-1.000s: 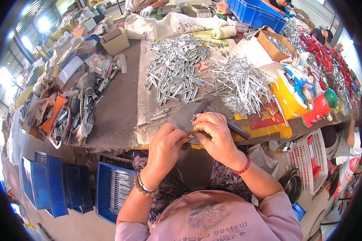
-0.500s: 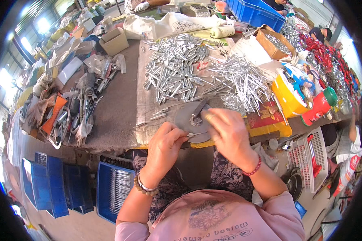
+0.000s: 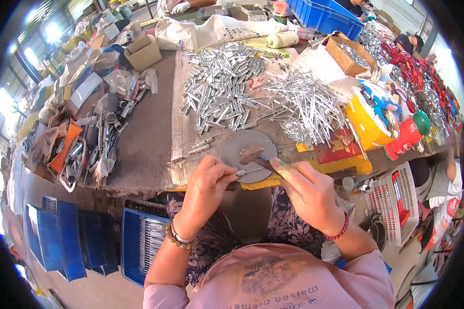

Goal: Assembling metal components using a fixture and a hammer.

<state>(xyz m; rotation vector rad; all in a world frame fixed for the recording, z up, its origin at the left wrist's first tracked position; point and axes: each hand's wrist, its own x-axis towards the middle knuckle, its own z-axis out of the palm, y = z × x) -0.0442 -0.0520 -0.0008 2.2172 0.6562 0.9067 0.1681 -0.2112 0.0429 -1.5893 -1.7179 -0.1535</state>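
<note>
My left hand (image 3: 207,184) is closed in a pinch on a small silver metal rod (image 3: 248,171), which lies across the near part of a round grey metal plate (image 3: 233,147) at the table's front edge. A hammer (image 3: 252,154) is in my right hand (image 3: 310,195), whose fingers are wrapped round its handle. The worn hammer head is over the plate, just beyond the rod. Beyond the plate spreads a heap of short silver metal tubes (image 3: 224,82). To its right lies a heap of thin silver rods (image 3: 310,105).
A yellow container (image 3: 365,123) and a red bottle with a green cap (image 3: 407,135) stand at the right. Tools and an orange piece (image 3: 65,147) clutter the left. Blue crates (image 3: 145,247) sit below the table. Other people work at the far side.
My right hand, blurred before beside the hammer, now has its handle in the fingers. The handle has swung from pointing away to pointing toward me. My left hand keeps its pinch.
</note>
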